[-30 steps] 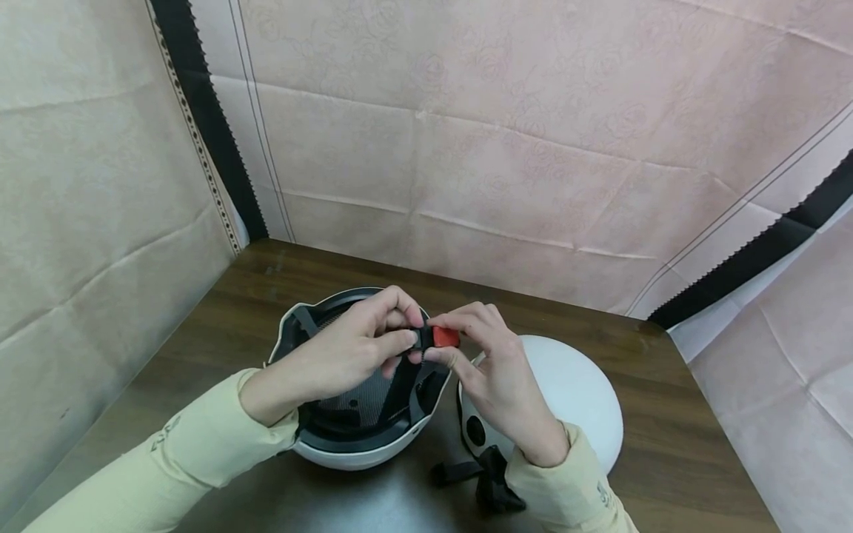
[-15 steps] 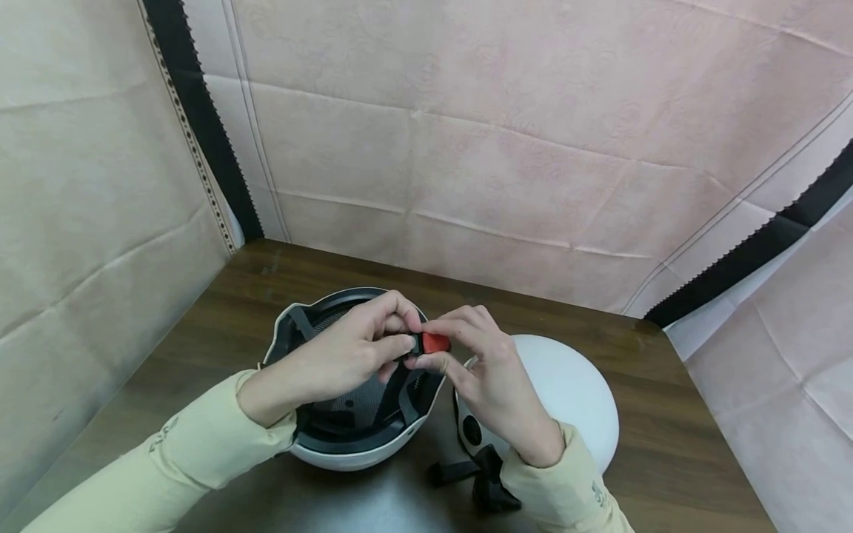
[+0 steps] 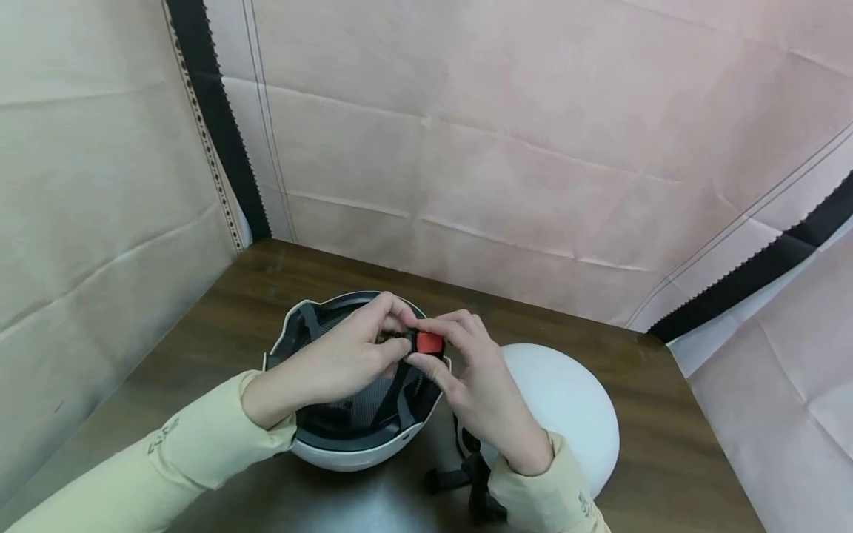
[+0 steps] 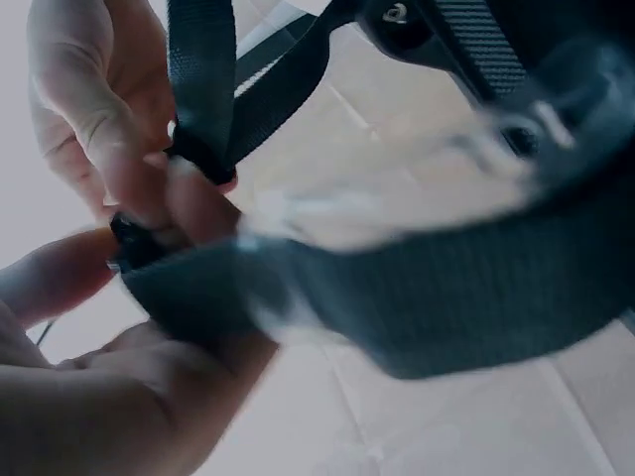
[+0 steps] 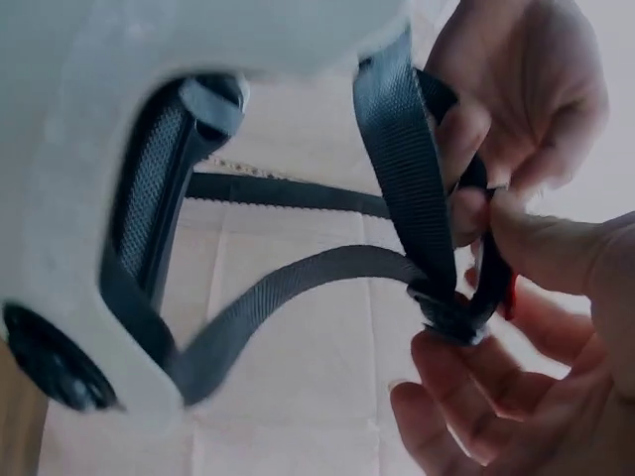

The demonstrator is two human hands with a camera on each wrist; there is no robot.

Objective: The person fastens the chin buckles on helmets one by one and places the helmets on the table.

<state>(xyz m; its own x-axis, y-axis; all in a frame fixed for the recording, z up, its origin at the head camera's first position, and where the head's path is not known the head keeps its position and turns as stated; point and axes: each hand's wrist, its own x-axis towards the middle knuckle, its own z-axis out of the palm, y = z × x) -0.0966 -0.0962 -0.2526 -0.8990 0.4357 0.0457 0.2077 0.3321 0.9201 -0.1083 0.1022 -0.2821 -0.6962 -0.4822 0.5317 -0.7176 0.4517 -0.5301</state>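
Observation:
A white helmet (image 3: 346,451) lies upside down on the brown table (image 3: 220,311), its dark padded inside facing up. Above its opening both hands meet at the chin-strap buckle. My left hand (image 3: 393,342) pinches the black half of the buckle (image 4: 134,243) between thumb and fingers. My right hand (image 3: 426,348) pinches the red half (image 3: 429,343). The two halves touch. Black webbing straps (image 5: 397,169) run from the buckle (image 5: 451,317) down into the shell, seen close in both wrist views.
A second white helmet (image 3: 566,400) sits dome up just right of the first, with its black strap (image 3: 466,481) trailing toward the front edge. Pink cloth walls (image 3: 506,148) close in the table on the left, back and right.
The two hands have drawn closer together over the helmet, and the red buckle half has moved left against the black half. The helmets have stayed put.

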